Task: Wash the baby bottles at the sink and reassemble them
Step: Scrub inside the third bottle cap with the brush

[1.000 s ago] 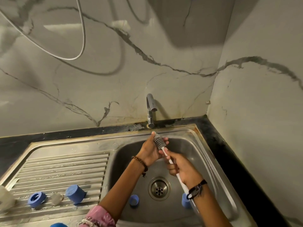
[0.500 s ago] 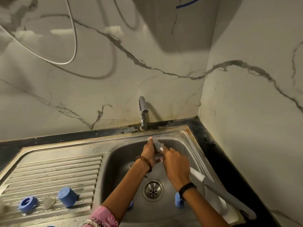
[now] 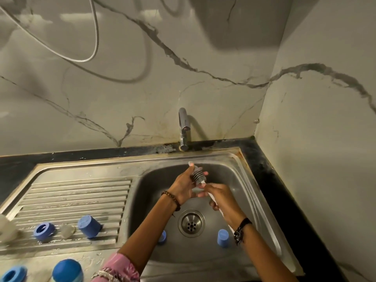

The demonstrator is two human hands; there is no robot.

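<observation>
Steel sink (image 3: 264, 192) with ribbed drainboard (image 3: 77, 198) on the left, tap (image 3: 183, 129) at the back edge. Both hands over the basin, in front of the tap. Left hand (image 3: 184, 185) cupped around the grey ribbed head of the brush (image 3: 199, 177), fingers curled on it. Right hand (image 3: 220, 197) gripping the brush's white handle just below the head; handle runs back under the wrist. On the drainboard: blue cap (image 3: 89, 226) on its side, blue ring (image 3: 43, 231), clear nipple (image 3: 67, 231) between them. Two more blue caps in the basin: one (image 3: 223, 238) right of the drain (image 3: 191, 223), one (image 3: 162, 237) half hidden by the left forearm.
</observation>
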